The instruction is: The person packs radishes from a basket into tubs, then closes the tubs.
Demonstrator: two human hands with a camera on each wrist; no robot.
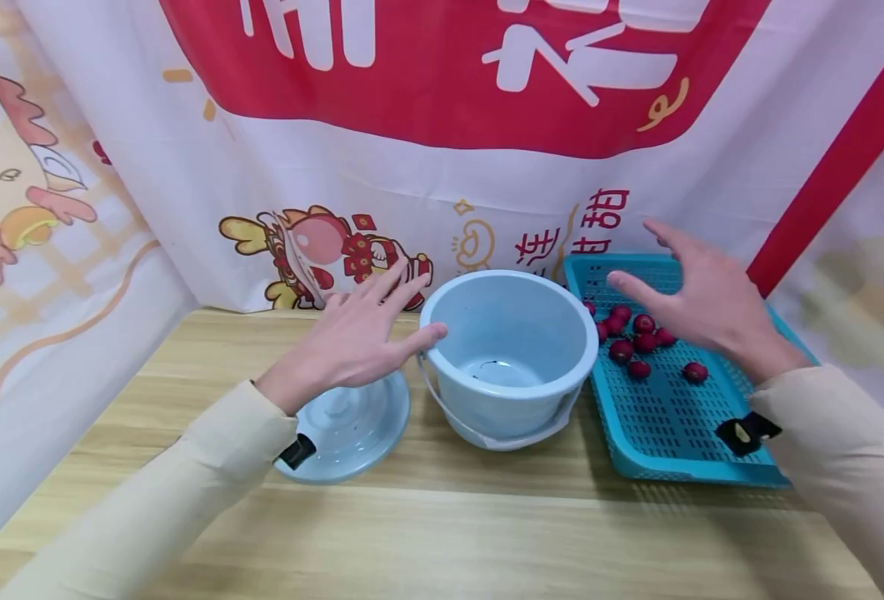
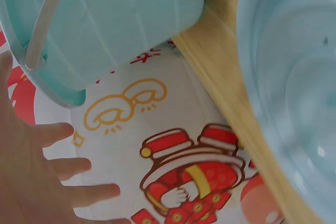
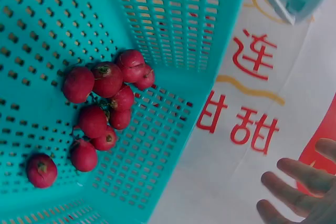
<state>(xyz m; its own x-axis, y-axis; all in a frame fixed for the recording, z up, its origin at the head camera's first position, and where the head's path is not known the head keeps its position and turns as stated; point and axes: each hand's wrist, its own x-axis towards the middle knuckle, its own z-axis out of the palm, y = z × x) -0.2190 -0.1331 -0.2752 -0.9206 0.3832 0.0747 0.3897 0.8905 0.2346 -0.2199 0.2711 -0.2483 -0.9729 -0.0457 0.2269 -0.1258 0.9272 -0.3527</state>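
In the head view a light blue bucket (image 1: 509, 333) stands upright on the table with its handle hanging at the front. Beside its left rim hovers my left hand (image 1: 355, 337), fingers spread and holding nothing; whether the thumb touches the rim I cannot tell. My right hand (image 1: 700, 292) is raised over the teal basket (image 1: 681, 467), its fingers apart and nothing in them. Several red radishes (image 3: 107, 80) lie toward one end of that basket. Below my left forearm rests a round blue lid (image 1: 355, 429).
The wooden table (image 1: 442, 542) carries bucket, lid and basket in a row. A printed white and red cloth (image 1: 427, 117) hangs behind them and down both sides.
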